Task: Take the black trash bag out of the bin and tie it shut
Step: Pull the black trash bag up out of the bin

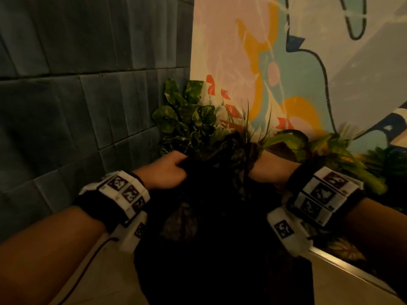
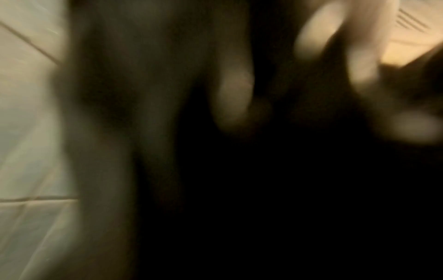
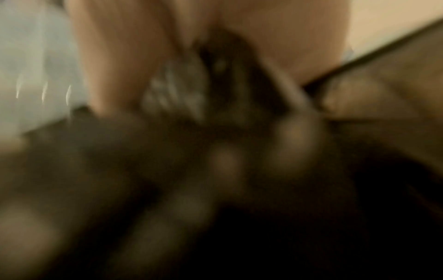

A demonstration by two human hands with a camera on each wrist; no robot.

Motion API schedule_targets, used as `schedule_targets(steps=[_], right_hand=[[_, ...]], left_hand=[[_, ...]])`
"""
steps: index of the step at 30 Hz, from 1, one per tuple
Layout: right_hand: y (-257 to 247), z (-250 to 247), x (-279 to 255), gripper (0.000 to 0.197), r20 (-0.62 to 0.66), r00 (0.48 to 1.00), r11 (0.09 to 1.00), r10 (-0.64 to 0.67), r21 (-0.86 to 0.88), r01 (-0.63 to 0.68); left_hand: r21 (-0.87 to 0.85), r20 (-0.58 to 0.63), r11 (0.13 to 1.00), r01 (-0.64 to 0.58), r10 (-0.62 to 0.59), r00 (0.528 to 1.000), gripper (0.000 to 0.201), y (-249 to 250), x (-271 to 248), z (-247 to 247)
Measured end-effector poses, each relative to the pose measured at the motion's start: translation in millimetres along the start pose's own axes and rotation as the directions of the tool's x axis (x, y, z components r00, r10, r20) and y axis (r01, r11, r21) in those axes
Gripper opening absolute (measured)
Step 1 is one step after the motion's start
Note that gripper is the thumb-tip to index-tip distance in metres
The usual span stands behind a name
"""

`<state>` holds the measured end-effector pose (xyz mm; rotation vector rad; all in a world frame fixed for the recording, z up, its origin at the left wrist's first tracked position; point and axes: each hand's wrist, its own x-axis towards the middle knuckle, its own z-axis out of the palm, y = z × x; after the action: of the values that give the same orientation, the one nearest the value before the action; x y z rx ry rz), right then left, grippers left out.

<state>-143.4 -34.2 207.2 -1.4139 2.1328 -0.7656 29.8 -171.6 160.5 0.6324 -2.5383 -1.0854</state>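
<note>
The black trash bag [image 1: 220, 227] hangs between my arms in the head view, its gathered top bunched up at chest height. My left hand [image 1: 169, 170] grips the left side of the bag's top, fingers curled into the plastic. My right hand [image 1: 264, 170] grips the right side, with its fingers hidden behind the crumpled plastic. Both wrist views are heavily blurred; the right wrist view shows dark bag plastic [image 3: 215, 85] bunched between the fingers. No bin is visible.
Leafy green plants [image 1: 189, 119] stand just behind the bag, in a planter with a metal edge [image 1: 343, 267] running to the lower right. A dark tiled wall [image 1: 77, 95] is on the left, a painted mural wall [image 1: 286, 62] on the right.
</note>
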Motion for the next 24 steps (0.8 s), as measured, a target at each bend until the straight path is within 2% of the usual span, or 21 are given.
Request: schedule_targets(steps=[2, 3, 4, 7, 8, 9, 10, 11, 13, 14, 15, 16, 17, 18, 19, 20, 21, 22, 24], right_hand=[[1.1, 3.6, -6.3, 0.051, 0.254, 0.966, 0.999, -0.039, 0.004, 0.040], [-1.3, 7.6, -8.7, 0.050, 0.343, 0.939, 0.998, 0.009, 0.059, -0.031], [6.1, 10.8, -9.0, 0.050, 0.387, 0.922, 1.000, 0.026, 0.000, -0.028], [26.3, 20.4, 1.1, 0.053, 0.236, 0.971, 0.956, 0.043, -0.292, 0.028], [28.8, 21.5, 3.3, 0.050, 0.239, 0.970, 0.916, 0.036, -0.396, 0.064], [29.6, 18.8, 5.8, 0.046, 0.230, 0.971, 0.943, 0.059, -0.333, 0.022], [31.0, 13.6, 8.6, 0.039, 0.233, 0.970, 0.975, 0.061, -0.222, -0.008], [29.1, 9.0, 9.2, 0.034, 0.188, 0.976, 0.994, 0.108, -0.033, -0.104], [29.8, 1.4, 11.0, 0.032, 0.097, 0.981, 0.930, 0.169, 0.312, -0.192], [31.3, 0.4, 10.7, 0.033, 0.102, 0.975, 0.824, 0.198, 0.522, -0.222], [29.8, 0.7, 11.6, 0.034, 0.107, 0.972, 0.657, 0.211, 0.721, -0.221], [25.3, 1.7, 10.9, 0.035, 0.108, 0.973, 0.510, 0.203, 0.837, -0.199], [20.7, 2.9, 12.6, 0.034, 0.095, 0.977, 0.429, 0.193, 0.887, -0.171], [16.0, 5.5, 15.1, 0.032, 0.087, 0.979, 0.404, 0.184, 0.902, -0.156], [9.8, 6.6, 17.0, 0.031, 0.068, 0.980, 0.387, 0.185, 0.912, -0.137], [2.4, 8.2, 17.9, 0.031, 0.060, 0.984, 0.374, 0.168, 0.920, -0.119], [-6.6, 8.8, 16.7, 0.032, 0.048, 0.989, 0.370, 0.143, 0.924, -0.098], [-10.6, 8.2, 17.4, 0.031, 0.054, 0.993, 0.391, 0.103, 0.916, -0.090], [-19.1, 6.8, 14.6, 0.023, 0.104, 0.994, 0.492, 0.036, 0.864, -0.108]], left_hand=[[-0.062, -0.080, 0.995, 0.073, -0.078, 0.994, 0.023, -2.1, -1.4, -19.1], [-0.069, -0.123, 0.990, 0.126, -0.133, 0.983, 0.024, -0.2, -1.9, -26.7], [-0.058, -0.171, 0.984, 0.167, -0.175, 0.970, 0.025, 0.1, -1.2, -32.0], [0.042, -0.288, 0.967, 0.250, -0.228, 0.930, 0.027, 4.9, -1.6, -38.3], [0.050, -0.330, 0.962, 0.267, -0.237, 0.914, 0.027, 2.7, -1.6, -40.0], [0.036, -0.374, 0.961, 0.274, -0.241, 0.896, 0.026, -1.6, -2.9, -42.3], [-0.048, -0.418, 0.962, 0.269, -0.264, 0.869, 0.028, -6.1, -6.1, -44.9], [-0.164, -0.447, 0.955, 0.246, -0.295, 0.845, 0.035, -8.8, -9.8, -47.5], [-0.454, -0.427, 0.878, 0.150, -0.363, 0.828, 0.043, -18.3, -18.3, -52.9], [-0.583, -0.375, 0.806, 0.103, -0.379, 0.846, 0.043, -21.7, -22.4, -53.5], [-0.698, -0.285, 0.711, 0.082, -0.381, 0.880, 0.042, -19.3, -29.3, -52.7], [-0.766, -0.166, 0.637, 0.089, -0.329, 0.930, 0.031, -20.1, -36.0, -51.5], [-0.792, -0.050, 0.600, 0.114, -0.250, 0.967, 0.018, -16.5, -44.7, -49.1], [-0.743, 0.024, 0.655, 0.138, -0.180, 0.983, 0.043, -15.6, -49.2, -44.7], [-0.648, 0.079, 0.749, 0.139, -0.115, 0.990, 0.070, -16.2, -50.9, -40.1], [-0.512, 0.076, 0.853, 0.100, -0.071, 0.995, 0.082, -20.3, -48.4, -37.1], [-0.388, 0.051, 0.920, 0.062, -0.045, 0.998, 0.081, -19.4, -46.5, -34.7], [-0.249, 0.028, 0.968, 0.036, -0.030, 0.999, 0.068, -20.6, -42.5, -32.8], [-0.085, -0.093, 0.994, 0.072, -0.079, 0.992, 0.030, -15.4, -37.3, -36.9]])
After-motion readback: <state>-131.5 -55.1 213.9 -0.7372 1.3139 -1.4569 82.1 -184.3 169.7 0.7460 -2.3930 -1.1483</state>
